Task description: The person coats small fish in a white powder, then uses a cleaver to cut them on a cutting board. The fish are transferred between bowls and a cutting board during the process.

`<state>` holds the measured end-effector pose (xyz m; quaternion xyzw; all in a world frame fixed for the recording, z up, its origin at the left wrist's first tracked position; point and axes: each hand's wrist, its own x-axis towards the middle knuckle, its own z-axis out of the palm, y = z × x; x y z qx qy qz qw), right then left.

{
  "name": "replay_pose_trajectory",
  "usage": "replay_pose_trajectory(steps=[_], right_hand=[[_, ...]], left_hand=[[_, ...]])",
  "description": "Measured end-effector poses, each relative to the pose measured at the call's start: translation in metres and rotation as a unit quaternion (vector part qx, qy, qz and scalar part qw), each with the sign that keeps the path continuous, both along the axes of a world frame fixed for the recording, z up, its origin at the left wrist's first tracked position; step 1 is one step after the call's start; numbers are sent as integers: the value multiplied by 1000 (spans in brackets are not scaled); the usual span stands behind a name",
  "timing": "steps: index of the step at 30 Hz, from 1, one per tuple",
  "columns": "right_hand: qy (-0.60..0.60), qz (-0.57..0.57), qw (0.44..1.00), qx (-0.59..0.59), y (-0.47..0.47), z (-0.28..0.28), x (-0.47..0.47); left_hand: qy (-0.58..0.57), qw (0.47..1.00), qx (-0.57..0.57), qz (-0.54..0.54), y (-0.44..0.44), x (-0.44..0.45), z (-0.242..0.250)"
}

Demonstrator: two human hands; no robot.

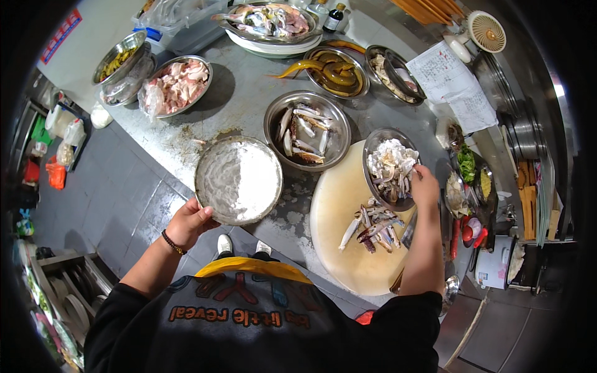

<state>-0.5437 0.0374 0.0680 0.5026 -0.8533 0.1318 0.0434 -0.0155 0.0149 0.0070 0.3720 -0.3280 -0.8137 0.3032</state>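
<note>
My left hand (190, 224) grips the near rim of a round metal pan (239, 181) that holds white powder heaped on its right side. My right hand (424, 189) is at the right rim of a steel bowl (392, 168) with powder-coated pieces on top and darker crab pieces below; its fingertips are partly hidden. That bowl overlaps the far edge of a round chopping board (331, 238). Cut crab legs (373, 228) lie piled on the board, beside a partly hidden cleaver blade (409, 229). A steel bowl of crab claw pieces (305, 130) stands between the pan and the board.
Toward the back stand a bowl of raw meat pieces (182, 86), a bowl of eels (338, 72), a platter of fish (270, 21) and a bowl with a lid (394, 74). Written papers (450, 86), a small fan (486, 31) and vegetables (466, 163) are at the right.
</note>
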Motion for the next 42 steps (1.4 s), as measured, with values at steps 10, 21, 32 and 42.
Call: replay_pose_trajectory(steps=[10, 21, 32, 42], right_hand=[[-119, 276, 949, 91, -66, 35, 165], [3, 178, 947, 269, -147, -27, 226], [-221, 113, 966, 78, -7, 56, 139], [-167, -69, 974, 135, 142, -5, 116]], left_hand=[[17, 1000, 5, 6, 1, -3, 6], [27, 999, 16, 15, 1, -2, 7], [-30, 1000, -2, -4, -2, 2, 4], [-59, 997, 16, 40, -7, -6, 6]])
